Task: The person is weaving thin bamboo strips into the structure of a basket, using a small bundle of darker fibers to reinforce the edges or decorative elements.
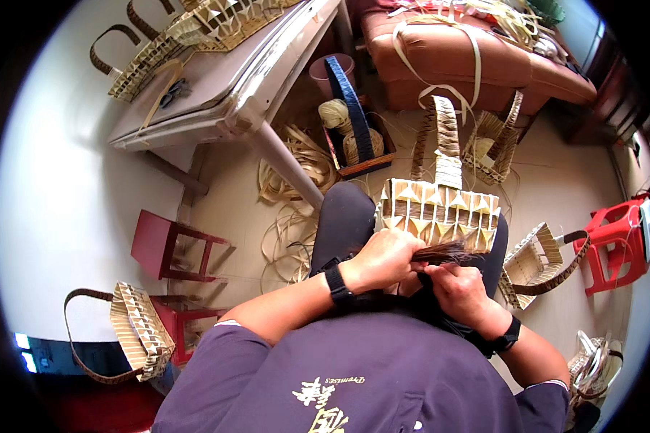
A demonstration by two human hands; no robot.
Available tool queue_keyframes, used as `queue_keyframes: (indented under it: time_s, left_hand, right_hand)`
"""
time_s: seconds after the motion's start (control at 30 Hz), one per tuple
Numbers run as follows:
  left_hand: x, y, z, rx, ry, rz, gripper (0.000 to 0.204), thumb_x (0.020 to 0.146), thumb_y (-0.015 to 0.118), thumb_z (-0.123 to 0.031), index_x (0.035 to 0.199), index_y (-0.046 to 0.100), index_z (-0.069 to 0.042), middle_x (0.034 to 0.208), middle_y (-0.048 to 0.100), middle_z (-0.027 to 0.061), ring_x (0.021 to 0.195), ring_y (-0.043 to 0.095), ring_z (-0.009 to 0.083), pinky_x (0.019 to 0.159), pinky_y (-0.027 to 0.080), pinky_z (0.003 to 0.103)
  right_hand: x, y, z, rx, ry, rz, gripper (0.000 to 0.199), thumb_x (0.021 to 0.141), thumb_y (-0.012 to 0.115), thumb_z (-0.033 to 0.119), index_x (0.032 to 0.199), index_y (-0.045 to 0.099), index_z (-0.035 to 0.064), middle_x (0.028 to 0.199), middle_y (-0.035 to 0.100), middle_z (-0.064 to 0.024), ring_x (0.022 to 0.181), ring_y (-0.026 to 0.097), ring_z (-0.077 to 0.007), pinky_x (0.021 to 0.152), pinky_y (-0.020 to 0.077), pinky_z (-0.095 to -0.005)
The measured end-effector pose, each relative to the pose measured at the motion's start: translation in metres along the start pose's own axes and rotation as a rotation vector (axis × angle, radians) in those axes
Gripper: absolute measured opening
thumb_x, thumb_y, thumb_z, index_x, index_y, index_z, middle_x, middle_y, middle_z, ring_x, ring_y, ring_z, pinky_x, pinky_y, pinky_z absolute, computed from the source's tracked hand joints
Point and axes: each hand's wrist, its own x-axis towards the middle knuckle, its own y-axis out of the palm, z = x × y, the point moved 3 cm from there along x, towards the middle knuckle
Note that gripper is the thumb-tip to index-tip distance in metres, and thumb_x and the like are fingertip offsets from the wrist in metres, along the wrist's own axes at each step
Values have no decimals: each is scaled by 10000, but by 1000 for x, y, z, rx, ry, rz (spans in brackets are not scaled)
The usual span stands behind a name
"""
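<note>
Both grips, left hand (384, 258) and right hand (460, 289), clamp dark strands (444, 252) just below the woven basket's (440, 209) lower edge.

My fingers (440, 268) work tight against the woven bag (440, 209) on my lap, which blocks any reach straight ahead. To my left the way is hemmed by the tabletop (217, 79), its slanting leg (289, 166), loose strips (296, 216) on the floor and two red stools (173, 249). To my right, bare floor (556, 173) opens between a small basket (531, 263) and the brown sofa (484, 65).
</note>
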Motion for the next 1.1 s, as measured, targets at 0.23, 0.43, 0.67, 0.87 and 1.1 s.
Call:
queue_keyframes:
  time_s: [0.23, 0.43, 0.67, 0.87, 1.1]
  left_hand:
    - [2, -1, -9, 67, 36, -30, 217, 816, 787, -246, 914, 751, -56, 819, 700, 205, 811, 688, 411, 723, 545, 485]
    - [1, 1, 0, 102, -27, 11, 208, 829, 780, -248, 886, 747, -51, 838, 700, 197, 843, 681, 418, 740, 532, 486]
    - [21, -3, -17, 299, 137, 110, 255, 675, 791, -255, 817, 744, -48, 811, 708, 188, 824, 714, 374, 724, 566, 466]
    - [36, 1, -33, 333, 53, 109, 280, 527, 822, -171, 763, 751, -38, 782, 701, 188, 813, 728, 370, 735, 589, 454]
    - [28, 6, -24, 155, 67, -34, 245, 645, 789, -154, 852, 740, -32, 791, 692, 215, 807, 705, 424, 748, 577, 474]
  right_hand:
    - [-6, -3, -2, 45, -31, 53, 291, 787, 666, -52, 1055, 689, 56, 778, 611, -102, 658, 659, -316, 568, 540, -419]
    - [-8, -1, -4, 6, -35, 117, 341, 762, 660, -52, 1080, 697, 64, 789, 617, -88, 660, 660, -304, 580, 547, -409]
    - [-5, -11, 1, -106, -171, 111, 446, 748, 671, -3, 1186, 696, 83, 841, 622, -64, 714, 664, -269, 601, 547, -383]
    - [-14, -8, 0, -269, -123, 178, 515, 749, 655, -8, 1261, 646, 47, 801, 553, -69, 656, 615, -251, 560, 513, -388]
    - [-11, -8, 6, -184, 26, 194, 488, 792, 632, -34, 1277, 604, 11, 778, 560, -127, 635, 633, -313, 571, 523, -427]
